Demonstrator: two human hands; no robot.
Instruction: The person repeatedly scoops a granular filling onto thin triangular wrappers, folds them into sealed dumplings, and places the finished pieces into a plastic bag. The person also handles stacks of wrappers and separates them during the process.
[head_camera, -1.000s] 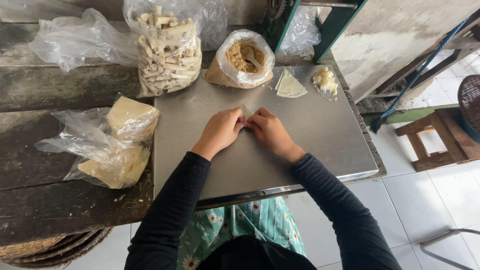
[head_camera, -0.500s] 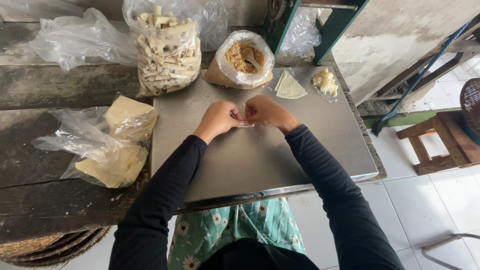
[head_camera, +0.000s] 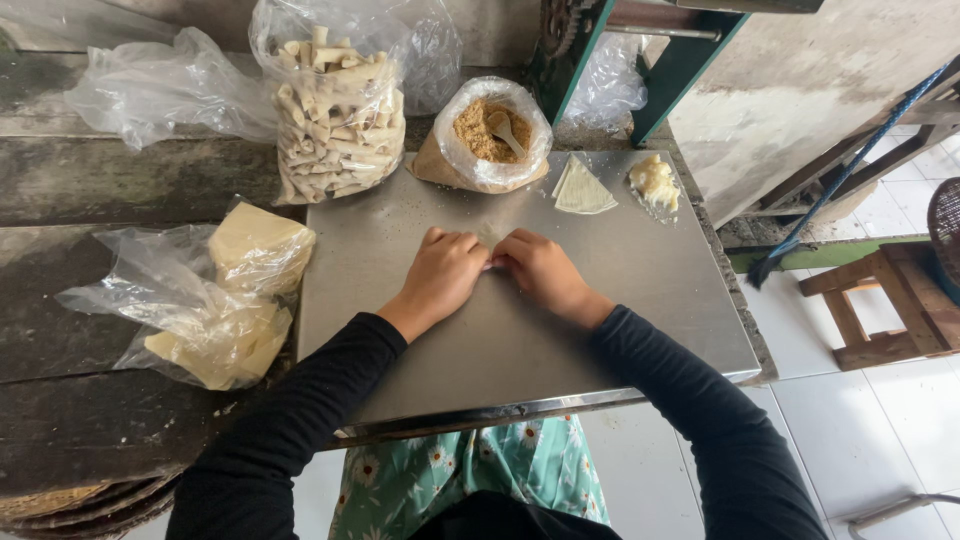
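My left hand and my right hand lie side by side, palms down, in the middle of a steel work plate. Their fingertips press together on a small pale roll that is almost wholly hidden under them. Beyond my hands stand a bag of brown crumbly filling with a spoon in it, a stack of triangular wrappers and a small lump of pale paste.
A clear bag full of finished rolls stands at the plate's far left corner. Plastic-wrapped stacks of pale wrappers lie on the dark wooden bench at left. A green machine frame rises behind, a wooden stool at right.
Both hands have slid away from me across the plate, toward the filling bag, and have stayed together on the roll. My arms are more stretched out.
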